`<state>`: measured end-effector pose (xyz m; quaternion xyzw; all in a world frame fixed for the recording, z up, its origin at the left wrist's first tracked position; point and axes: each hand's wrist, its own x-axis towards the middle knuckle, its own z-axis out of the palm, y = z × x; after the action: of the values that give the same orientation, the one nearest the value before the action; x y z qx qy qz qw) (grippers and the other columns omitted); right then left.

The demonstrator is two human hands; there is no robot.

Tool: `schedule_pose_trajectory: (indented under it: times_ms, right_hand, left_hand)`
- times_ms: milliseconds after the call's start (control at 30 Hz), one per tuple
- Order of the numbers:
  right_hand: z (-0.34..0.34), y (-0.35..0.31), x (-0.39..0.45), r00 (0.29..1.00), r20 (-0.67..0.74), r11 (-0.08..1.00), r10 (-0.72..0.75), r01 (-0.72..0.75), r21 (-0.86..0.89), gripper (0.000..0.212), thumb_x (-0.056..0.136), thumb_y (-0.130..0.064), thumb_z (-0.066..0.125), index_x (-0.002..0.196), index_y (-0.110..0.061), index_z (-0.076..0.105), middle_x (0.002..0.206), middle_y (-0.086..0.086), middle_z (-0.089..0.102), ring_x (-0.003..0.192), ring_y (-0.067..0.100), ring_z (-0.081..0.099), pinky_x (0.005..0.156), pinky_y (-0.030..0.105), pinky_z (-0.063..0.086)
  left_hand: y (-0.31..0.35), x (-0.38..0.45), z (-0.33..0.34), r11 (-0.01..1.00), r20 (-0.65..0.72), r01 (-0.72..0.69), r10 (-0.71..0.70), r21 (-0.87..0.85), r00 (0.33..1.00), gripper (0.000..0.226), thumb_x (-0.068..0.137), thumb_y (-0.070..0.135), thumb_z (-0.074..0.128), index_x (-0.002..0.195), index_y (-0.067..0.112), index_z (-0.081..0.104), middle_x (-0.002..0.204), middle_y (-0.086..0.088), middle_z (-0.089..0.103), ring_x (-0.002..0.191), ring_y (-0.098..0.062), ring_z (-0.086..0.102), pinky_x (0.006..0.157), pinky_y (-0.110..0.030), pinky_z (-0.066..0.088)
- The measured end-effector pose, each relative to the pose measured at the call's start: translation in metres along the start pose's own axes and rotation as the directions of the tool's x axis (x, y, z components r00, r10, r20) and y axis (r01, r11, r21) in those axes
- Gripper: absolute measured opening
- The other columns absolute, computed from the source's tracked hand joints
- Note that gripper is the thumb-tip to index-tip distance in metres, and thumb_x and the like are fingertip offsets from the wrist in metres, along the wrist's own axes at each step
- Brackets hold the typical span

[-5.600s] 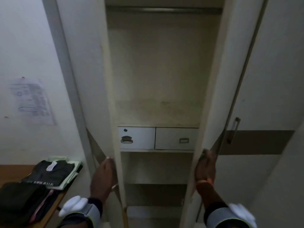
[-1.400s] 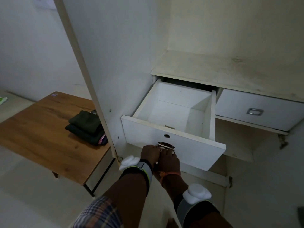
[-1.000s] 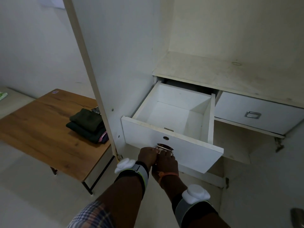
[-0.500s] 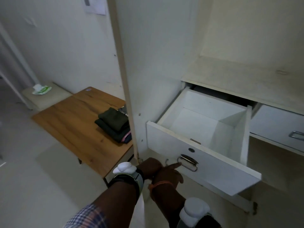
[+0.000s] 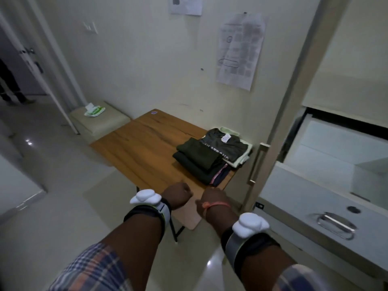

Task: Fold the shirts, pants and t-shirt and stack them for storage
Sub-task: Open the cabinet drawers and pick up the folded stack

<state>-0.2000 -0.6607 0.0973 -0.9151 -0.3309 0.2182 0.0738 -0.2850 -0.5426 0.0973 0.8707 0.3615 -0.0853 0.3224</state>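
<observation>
- Head view, looking down past two bare forearms: the left hand [image 5: 178, 195] is curled into a loose fist with nothing in it, and the right hand [image 5: 213, 197] looks curled and empty too, though its fingers point away from the lens and are hard to read
- Both hands hang over the near corner of the surface [image 5: 147, 148], a rectangular wood-grain top with rounded corners and thin dark legs
- Folded clothes [image 5: 212, 156] sit in two soft, flat piles at the far right end of the surface, just beside the wardrobe door [image 5: 294, 97]; the nearer pile is dark green over darker cloth with a pink stripe at its edge, the farther one a black printed t-shirt [image 5: 226, 145] (white tag showing at the collar) on pale green fabric
- White rounded pods are strapped on dark bands at each wrist; an orange thread [image 5: 216, 204] circles the right wrist, and plaid sleeves show at the bottom edge
- To the right an open white drawer [image 5: 315, 190] with a curved metal handle [image 5: 333, 222] juts out, smooth and boxy
- Pale glossy floor tiles, cream walls, a printed paper sheet [image 5: 239, 51] pinned up, a cushioned stool [image 5: 100, 120] carrying a green wipes pack [image 5: 94, 110], and an open doorway at far left
</observation>
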Motion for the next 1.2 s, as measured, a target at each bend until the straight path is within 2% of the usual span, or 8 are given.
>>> schedule_pose_trajectory:
  times_ms: [167,500,600,733,900,1033,1100,1200]
  right_hand:
    - [-0.01,-0.041,0.019,0.998,-0.046,0.998,0.047,-0.045,0.044,0.059,0.097,-0.054,0.054,0.135,-0.009,0.048,0.138,0.019,0.052,0.126,0.039,0.052,0.099,0.043,0.046]
    - [0.008,-0.032,0.138,0.966,-0.028,0.963,0.259,-0.255,0.092,0.072,0.1,-0.06,0.041,0.147,-0.006,0.036,0.145,0.022,0.042,0.13,0.04,0.045,0.104,0.044,0.04]
    - [0.009,-0.036,0.183,0.976,-0.102,0.982,0.191,-0.191,0.006,0.078,0.1,-0.061,0.042,0.154,-0.007,0.026,0.153,0.022,0.031,0.139,0.042,0.033,0.113,0.052,0.032]
    - [0.008,-0.047,0.236,0.956,-0.111,0.954,0.273,-0.253,0.162,0.084,0.099,-0.065,0.036,0.157,-0.007,0.019,0.153,0.024,0.031,0.143,0.043,0.03,0.12,0.052,0.023]
    - [0.026,-0.028,0.294,0.795,0.046,0.627,0.605,-0.511,0.588,0.114,0.086,-0.074,0.054,0.159,-0.006,0.0,0.16,0.026,0.016,0.146,0.044,0.027,0.117,0.051,0.031]
    - [0.047,-0.005,0.31,0.683,0.305,0.278,0.663,-0.603,0.747,0.146,0.057,-0.086,0.071,0.16,-0.009,0.002,0.16,0.018,0.027,0.146,0.037,0.032,0.12,0.046,0.03]
    - [0.052,0.004,0.316,0.655,0.37,0.198,0.659,-0.625,0.755,0.157,0.04,-0.089,0.072,0.16,-0.009,0.009,0.159,0.015,0.03,0.145,0.036,0.033,0.119,0.046,0.031]
    - [0.06,0.013,0.325,0.663,0.418,0.135,0.621,-0.616,0.776,0.162,0.023,-0.087,0.078,0.155,-0.009,0.028,0.152,0.012,0.045,0.135,0.034,0.047,0.115,0.044,0.04]
  left_hand:
    - [-0.048,0.026,-0.044,0.996,-0.055,0.051,-0.055,-0.071,0.997,0.047,0.105,0.039,0.055,0.144,0.012,0.055,0.145,-0.013,0.057,0.131,-0.031,0.055,0.101,-0.032,0.044]
    - [-0.057,0.147,-0.066,0.989,-0.048,-0.05,0.043,-0.141,0.998,0.06,0.106,0.045,0.053,0.155,0.012,0.041,0.155,-0.014,0.048,0.143,-0.033,0.043,0.109,-0.037,0.038]
    - [-0.058,0.192,-0.07,0.996,-0.027,-0.037,0.035,-0.081,0.999,0.072,0.1,0.058,0.053,0.157,0.016,0.039,0.157,-0.014,0.045,0.147,-0.032,0.039,0.115,-0.043,0.038]
    - [-0.046,0.252,-0.074,0.998,-0.014,0.015,-0.016,-0.063,1.0,0.088,0.083,0.076,0.048,0.152,0.02,0.046,0.148,-0.016,0.051,0.136,-0.037,0.049,0.11,-0.049,0.044]
    - [-0.036,0.327,-0.07,0.981,-0.042,0.108,-0.116,-0.158,0.992,0.115,0.072,0.086,0.053,0.161,0.018,0.027,0.162,-0.018,0.035,0.147,-0.04,0.037,0.118,-0.054,0.034]
    - [-0.054,0.372,-0.068,0.882,0.163,0.248,-0.197,-0.402,0.967,0.136,0.061,0.089,0.068,0.166,0.019,0.015,0.166,-0.007,0.032,0.149,-0.033,0.038,0.12,-0.049,0.036]
    - [-0.065,0.391,-0.058,0.807,0.266,0.303,-0.188,-0.507,0.945,0.129,0.054,0.087,0.079,0.157,0.02,0.038,0.152,-0.002,0.055,0.131,-0.029,0.059,0.112,-0.047,0.048]
    - [-0.07,0.406,-0.04,0.754,0.334,0.319,-0.14,-0.574,0.932,0.095,0.052,0.07,0.092,0.13,0.022,0.067,0.118,-0.002,0.077,0.103,-0.025,0.075,0.101,-0.047,0.057]
